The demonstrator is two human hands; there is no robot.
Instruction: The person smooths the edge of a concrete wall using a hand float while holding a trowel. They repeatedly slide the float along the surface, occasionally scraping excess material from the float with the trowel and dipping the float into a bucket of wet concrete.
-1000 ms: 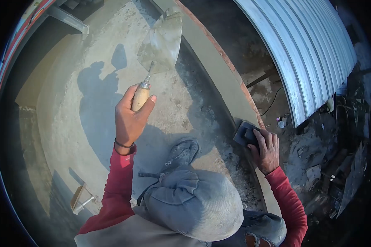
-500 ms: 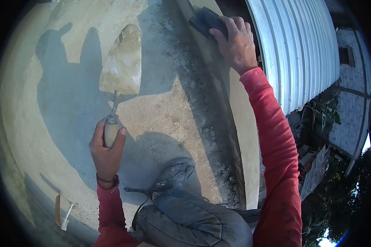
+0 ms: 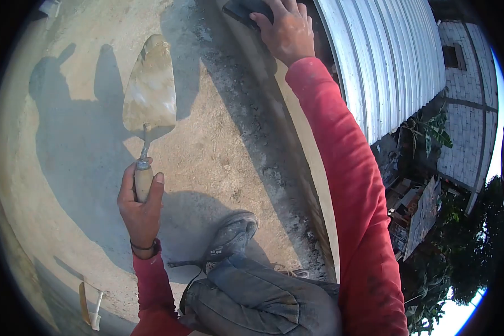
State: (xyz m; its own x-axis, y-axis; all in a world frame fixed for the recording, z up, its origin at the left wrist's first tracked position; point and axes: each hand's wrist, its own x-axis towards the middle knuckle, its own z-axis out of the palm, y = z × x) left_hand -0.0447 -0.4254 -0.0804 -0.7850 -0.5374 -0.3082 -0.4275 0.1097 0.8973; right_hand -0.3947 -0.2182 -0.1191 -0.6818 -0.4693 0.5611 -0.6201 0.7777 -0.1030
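Observation:
My left hand (image 3: pixel 140 210) grips the wooden handle of a pointed steel trowel (image 3: pixel 149 89), whose cement-smeared blade points away from me above the concrete slab (image 3: pixel 218 140). My right hand (image 3: pixel 288 31), arm stretched far forward in a red sleeve, presses a dark sponge float (image 3: pixel 246 10) onto the smooth plastered ledge (image 3: pixel 305 145) along the slab's right edge. My bent knee and dusty shoe (image 3: pixel 232 238) rest on the slab between the two arms.
Corrugated metal roofing (image 3: pixel 386 61) runs beyond the ledge on the right, with a drop to debris, plants and a block wall (image 3: pixel 467 112) below. A small tool (image 3: pixel 89 305) lies on the slab at lower left. My shadow falls across the concrete.
My right hand has slid the float far forward along the ledge, from close to my knee to the top of the view. The trowel hand lowered and shifted left.

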